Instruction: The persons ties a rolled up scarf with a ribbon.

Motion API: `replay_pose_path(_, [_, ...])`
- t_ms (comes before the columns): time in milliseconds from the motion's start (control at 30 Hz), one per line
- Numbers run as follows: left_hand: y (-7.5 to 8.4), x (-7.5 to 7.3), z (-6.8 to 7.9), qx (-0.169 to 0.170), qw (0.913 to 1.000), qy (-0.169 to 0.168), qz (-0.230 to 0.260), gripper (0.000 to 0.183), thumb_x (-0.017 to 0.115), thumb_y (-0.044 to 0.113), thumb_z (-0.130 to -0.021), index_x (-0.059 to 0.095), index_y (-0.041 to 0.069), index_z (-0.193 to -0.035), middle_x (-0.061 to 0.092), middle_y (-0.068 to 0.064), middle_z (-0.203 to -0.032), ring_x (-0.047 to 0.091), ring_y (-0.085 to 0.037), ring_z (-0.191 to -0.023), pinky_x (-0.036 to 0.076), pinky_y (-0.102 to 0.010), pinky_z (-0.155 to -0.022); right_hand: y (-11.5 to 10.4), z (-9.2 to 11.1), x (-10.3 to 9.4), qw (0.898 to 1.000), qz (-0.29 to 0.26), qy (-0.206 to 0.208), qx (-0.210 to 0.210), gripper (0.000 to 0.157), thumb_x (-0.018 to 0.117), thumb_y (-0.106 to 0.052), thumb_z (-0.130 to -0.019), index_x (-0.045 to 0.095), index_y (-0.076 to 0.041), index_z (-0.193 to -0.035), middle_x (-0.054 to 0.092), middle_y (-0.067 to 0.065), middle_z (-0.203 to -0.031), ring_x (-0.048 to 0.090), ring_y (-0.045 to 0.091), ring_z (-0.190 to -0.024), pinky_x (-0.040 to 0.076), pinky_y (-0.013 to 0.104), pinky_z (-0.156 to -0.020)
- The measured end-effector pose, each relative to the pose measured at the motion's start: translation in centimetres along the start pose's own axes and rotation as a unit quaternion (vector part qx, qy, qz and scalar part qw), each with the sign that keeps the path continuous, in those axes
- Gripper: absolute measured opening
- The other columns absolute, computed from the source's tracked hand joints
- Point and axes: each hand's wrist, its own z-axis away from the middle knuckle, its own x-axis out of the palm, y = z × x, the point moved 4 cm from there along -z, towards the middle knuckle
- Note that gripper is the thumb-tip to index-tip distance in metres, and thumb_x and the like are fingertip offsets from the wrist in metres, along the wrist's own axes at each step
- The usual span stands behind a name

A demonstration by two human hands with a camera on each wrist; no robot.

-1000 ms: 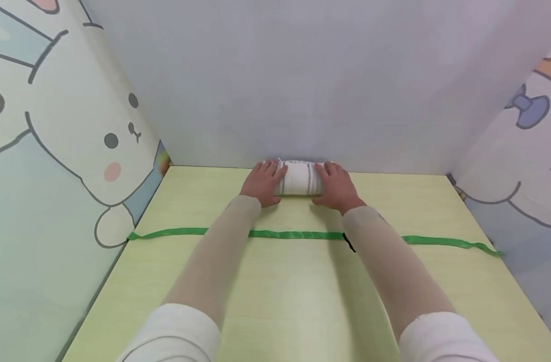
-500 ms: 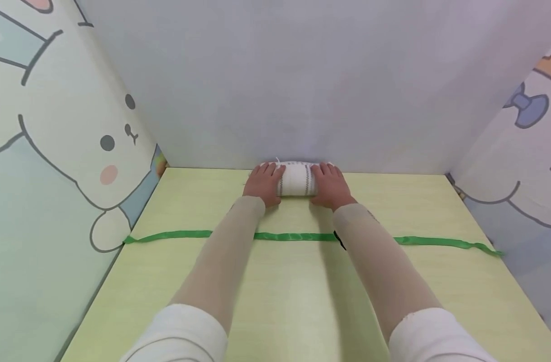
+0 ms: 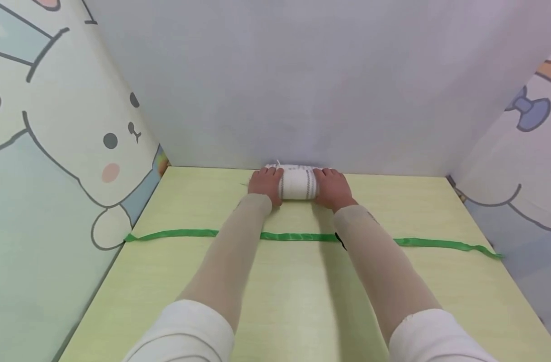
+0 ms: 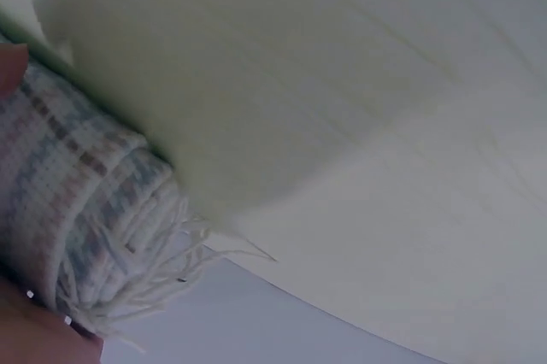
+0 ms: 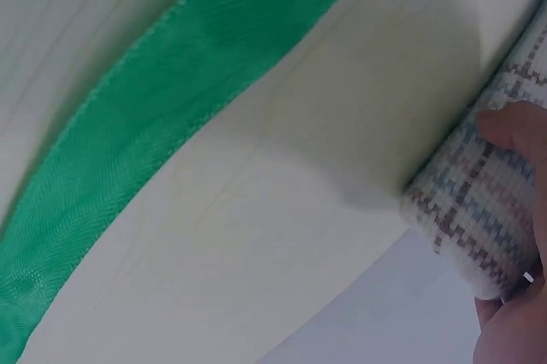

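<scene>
A rolled-up woven cloth [image 3: 298, 183], white with grey-brown and bluish patterned bands, lies crosswise at the back edge of the table, by the wall. My left hand [image 3: 266, 185] grips its left part, and my right hand [image 3: 333, 188] grips its right part. In the left wrist view, loose white fringe sticks out of the end of the rolled cloth [image 4: 94, 184], with a thumb tip [image 4: 10, 67] on its near side. In the right wrist view, the thumb [image 5: 511, 129] presses on the rolled cloth [image 5: 466, 202], and other fingers [image 5: 517, 330] curl round the far side.
A green ribbon [image 3: 298, 237] runs across the pale yellow table [image 3: 293, 291], in front of the cloth and beneath both forearms. A plain wall [image 3: 302, 80] rises behind. Cartoon-printed panels [image 3: 76, 120] stand at the left and right sides.
Over the last second my hands have come slightly closer together along the roll. The rolled cloth has shifted a little toward me, with both hands still on it.
</scene>
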Motion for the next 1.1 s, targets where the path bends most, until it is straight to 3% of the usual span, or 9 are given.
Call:
replay_pose_path(300, [0.6,0.4,0.3,-0.006,0.9999,-0.008,0.005,0.078,0.078,0.029,-0.086,0.040,0.017,-0.153,0.052,-0.008,-0.146,0.045,-0.032,-0.134,0.035,-0.051,-0.112,-0.3,0.4,1.0,1.000,0.010,0.013,-0.003,0.083,0.086,-0.026,-0.082,0.042,-0.006,-0.150,0.050,0.019,-0.144,0.041,0.041,-0.136,0.030,0.056,-0.116])
replay_pose_path(600, [0.0,0.9,0.3,0.017,0.9996,-0.009,0.021,0.096,0.095,0.036,-0.061,0.047,0.018,-0.142,0.057,-0.005,-0.131,0.052,-0.030,-0.119,0.043,-0.049,-0.104,-0.5,0.3,1.2,0.999,0.033,-0.001,-0.010,0.079,0.084,-0.029,-0.076,0.049,-0.005,-0.142,0.054,0.017,-0.132,0.046,0.039,-0.127,0.033,0.055,-0.114])
replay_pose_path(867, [0.9,0.3,1.2,0.026,0.9996,-0.002,-0.013,0.066,0.077,0.024,-0.091,0.044,0.015,-0.147,0.059,-0.007,-0.133,0.054,-0.031,-0.123,0.044,-0.048,-0.104,0.0,0.8,1.4,1.000,0.015,-0.008,-0.023,0.077,0.080,-0.029,-0.081,0.045,-0.004,-0.146,0.055,0.018,-0.136,0.049,0.039,-0.127,0.036,0.054,-0.112])
replay_pose_path(1100, [0.9,0.3,2.1,0.033,0.9986,0.015,-0.038,0.049,0.069,0.019,-0.098,0.046,0.015,-0.142,0.060,-0.008,-0.126,0.056,-0.030,-0.117,0.045,-0.046,-0.102,-0.2,1.7,1.8,0.999,0.021,0.013,-0.027,0.071,0.078,-0.031,-0.085,0.046,-0.005,-0.143,0.056,0.019,-0.133,0.051,0.040,-0.123,0.038,0.055,-0.110])
